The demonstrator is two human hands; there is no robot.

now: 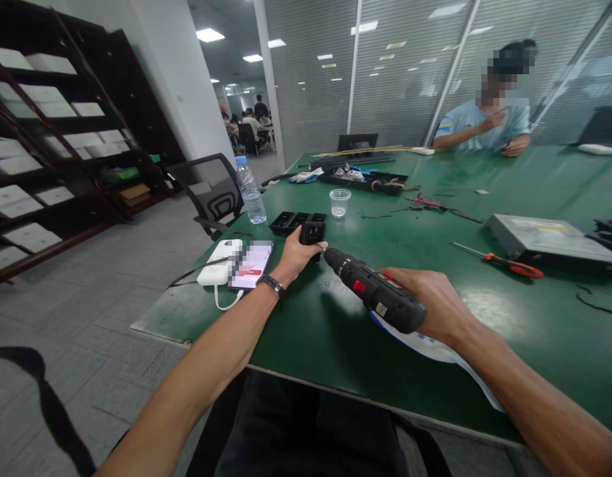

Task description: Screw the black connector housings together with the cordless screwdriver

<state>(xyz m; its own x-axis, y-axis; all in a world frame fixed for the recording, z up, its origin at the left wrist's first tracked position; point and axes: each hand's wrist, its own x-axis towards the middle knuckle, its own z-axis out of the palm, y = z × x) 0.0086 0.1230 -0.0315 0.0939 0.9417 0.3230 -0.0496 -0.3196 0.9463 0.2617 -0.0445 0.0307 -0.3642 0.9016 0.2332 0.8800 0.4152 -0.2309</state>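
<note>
At a green-topped bench (pixel 452 235), seen from the worker's own head, the left hand (pixel 297 255) grips the near end of a black, compartmented plastic housing (pixel 313 232), its thumb stretched toward the tip of a cordless drill-driver (pixel 370 288). The right hand (pixel 432 298) is wrapped around that tool, pointing its nose at the housing, which sits on the bench just ahead of the worker. Whether the bit touches the housing is too small to tell. The step in hand looks like lining up the driver with a fastening point; the next move would call for a steady housing and a straight bit before any trigger pressure. Left of the hands lie a white power bank (pixel 220 265) and a smartphone (pixel 254 265); beyond stand a water bottle (pixel 251 192) and a clear plastic cup (pixel 340 203). To the right lies an orange-and-black-handled screwdriver (pixel 514 266), near a flat metal case (pixel 544 238). Another person (pixel 485 129) sits across the bench.
</note>
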